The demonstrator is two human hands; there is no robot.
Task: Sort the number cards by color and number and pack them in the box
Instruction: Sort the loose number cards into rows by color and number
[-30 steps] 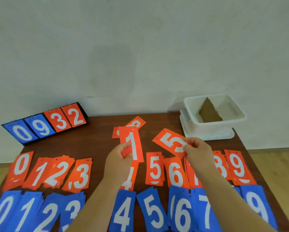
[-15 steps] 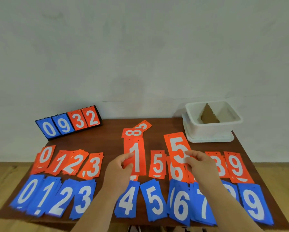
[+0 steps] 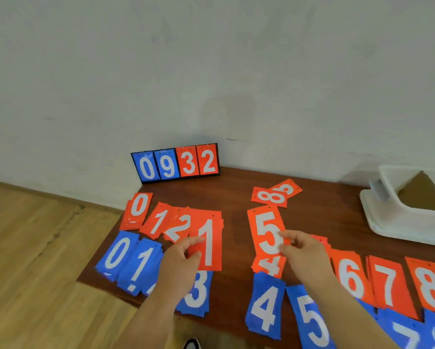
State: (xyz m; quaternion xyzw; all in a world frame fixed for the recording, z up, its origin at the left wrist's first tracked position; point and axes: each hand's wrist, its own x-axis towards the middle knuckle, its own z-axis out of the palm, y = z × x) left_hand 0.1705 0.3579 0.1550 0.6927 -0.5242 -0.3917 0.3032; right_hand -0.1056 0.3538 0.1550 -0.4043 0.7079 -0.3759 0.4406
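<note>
Red numbered piles (image 3: 387, 283) and blue numbered piles (image 3: 265, 308) are laid out on the dark wooden table (image 3: 236, 248). A red 1 card (image 3: 209, 244) is pinched by the left hand (image 3: 178, 263) and a red 5 card (image 3: 265, 230) by the right hand (image 3: 304, 253), both above the piles. The white plastic box (image 3: 392, 222), far right, is judged not yet packed.

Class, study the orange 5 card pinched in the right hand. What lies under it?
The orange 5 card, pinched by the right hand, overlaps an orange 4 card; only that digit's lower part shows. Whatever else lies beneath is covered.
</note>
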